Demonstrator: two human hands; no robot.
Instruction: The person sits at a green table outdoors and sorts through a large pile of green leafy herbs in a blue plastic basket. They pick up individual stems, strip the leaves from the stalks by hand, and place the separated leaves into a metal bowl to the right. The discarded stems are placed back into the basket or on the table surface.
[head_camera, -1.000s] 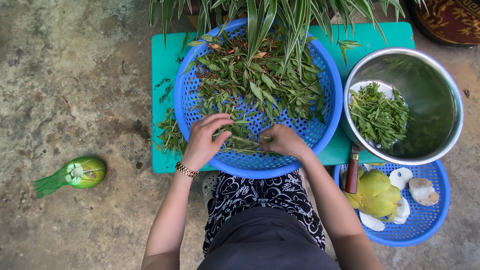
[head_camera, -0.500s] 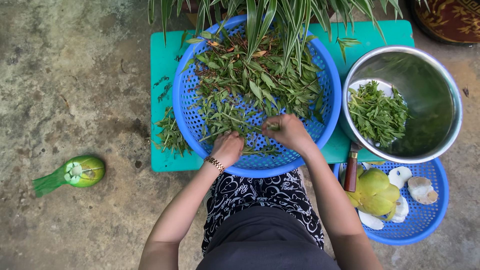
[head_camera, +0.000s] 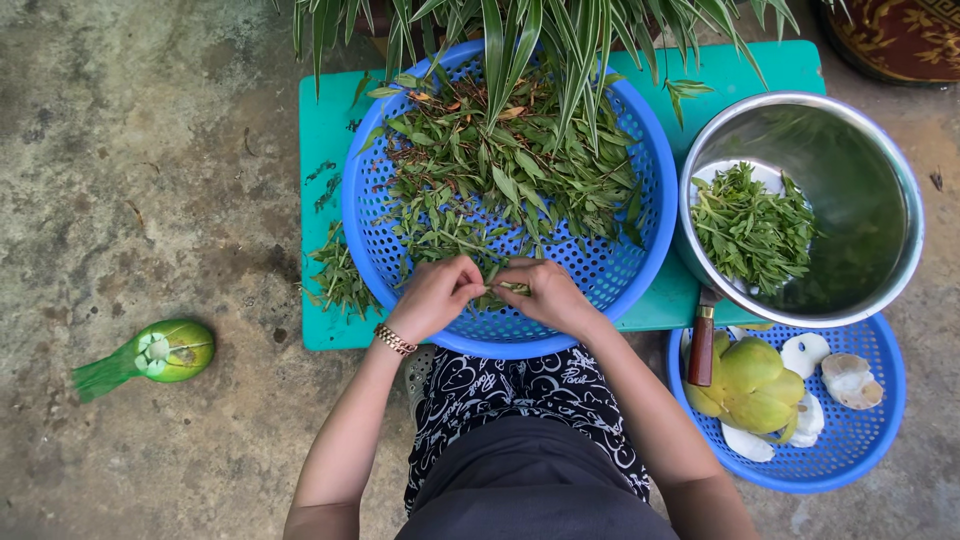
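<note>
Head view looks straight down on both hands meeting at the near edge of a blue colander (head_camera: 640, 262) heaped with leafy green herbs (head_camera: 500, 170). Left hand (head_camera: 437, 296), a gold bracelet (head_camera: 395, 340) at its wrist, and right hand (head_camera: 545, 293) are each pinched onto a thin herb sprig (head_camera: 503, 289) that runs between their fingertips, just above the colander's perforated floor; how much of the sprig each hand covers is hard to tell, since the fingers hide it. The colander sits on a teal mat (head_camera: 325, 120), with a small pile of loose leaves (head_camera: 340, 280) spilled on the mat at its left side. Long blades of a potted plant (head_camera: 560, 40) hang over the colander's far rim. To the right, touching the colander, stands a steel bowl (head_camera: 880, 200) holding picked greens (head_camera: 750, 230). Nearer the person, below that bowl, a smaller blue basket (head_camera: 850, 450) holds a yellow-green fruit (head_camera: 755, 385) and pale cut pieces (head_camera: 850, 380), with a wooden-handled knife (head_camera: 702, 345) lying at its left edge. Well apart on the concrete floor (head_camera: 150, 180) to the left lies a green fruit (head_camera: 175, 350).
</note>
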